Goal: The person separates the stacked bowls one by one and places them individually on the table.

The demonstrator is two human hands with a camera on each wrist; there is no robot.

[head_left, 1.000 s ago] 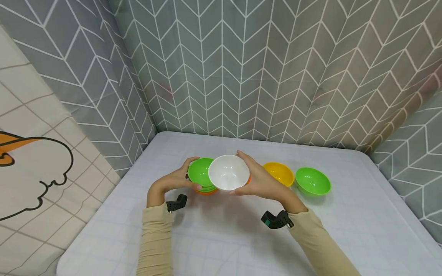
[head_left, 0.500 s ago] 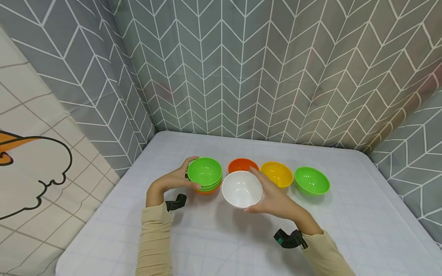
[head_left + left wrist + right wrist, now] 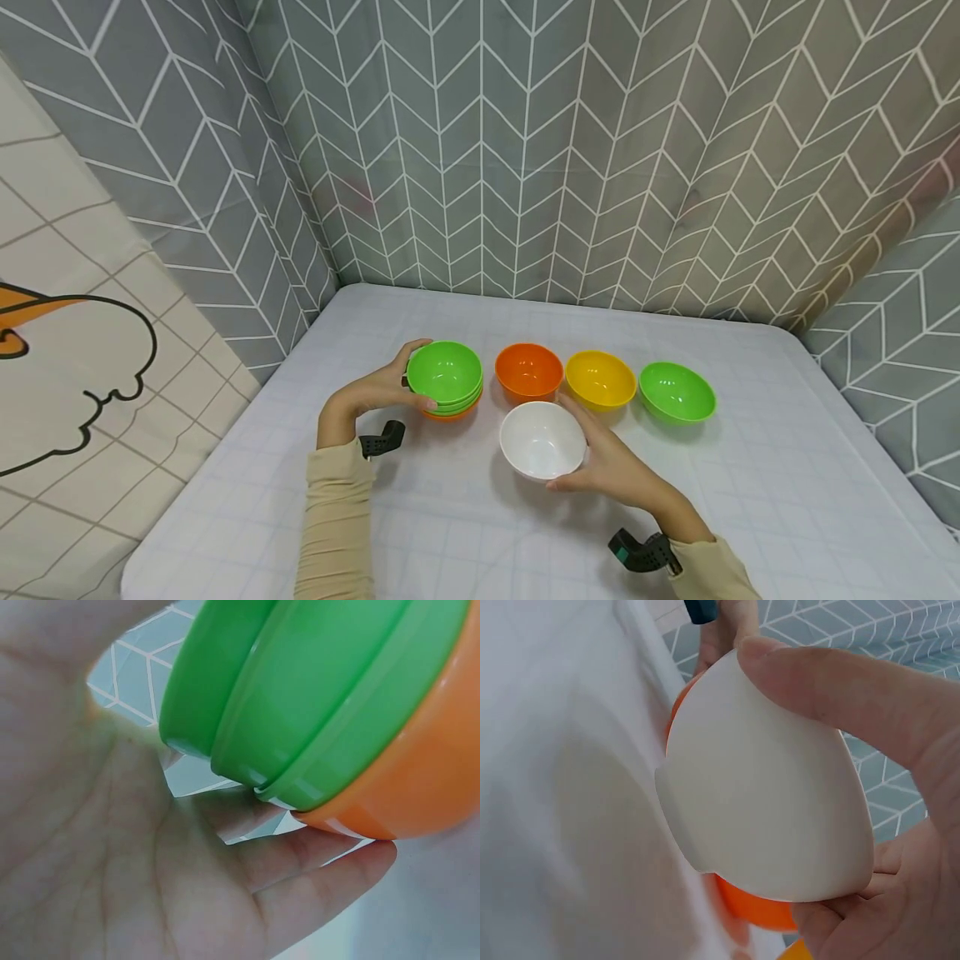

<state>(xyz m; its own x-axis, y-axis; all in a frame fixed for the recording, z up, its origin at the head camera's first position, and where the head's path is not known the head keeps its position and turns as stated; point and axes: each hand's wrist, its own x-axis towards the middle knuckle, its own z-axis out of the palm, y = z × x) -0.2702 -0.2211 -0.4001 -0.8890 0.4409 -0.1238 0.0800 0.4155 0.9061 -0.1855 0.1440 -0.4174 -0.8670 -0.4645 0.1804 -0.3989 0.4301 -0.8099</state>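
In the head view my left hand (image 3: pixel 386 387) grips a stack of nested bowls from its left side. Several green bowls (image 3: pixel 300 697) sit above an orange bowl (image 3: pixel 420 772), as the left wrist view shows; the top green bowl (image 3: pixel 444 372) has nothing in it. My right hand (image 3: pixel 615 467) holds a white bowl (image 3: pixel 542 442) by its right side, with the thumb near the rim and fingers on the far side. The right wrist view shows this white bowl (image 3: pixel 765 787) tilted a little above the table, its foot ring facing the cloth.
Behind the white bowl stand an orange bowl (image 3: pixel 528 372), a yellow bowl (image 3: pixel 600 381) and a green bowl (image 3: pixel 677 393) in a row. A white cloth covers the table (image 3: pixel 450 533). Patterned grey curtains (image 3: pixel 525 150) hang along its back edge.
My right hand has carried the white bowl from beside the stack rightward and toward me, uncovering the orange bowl behind. My left hand has stayed on the stack.
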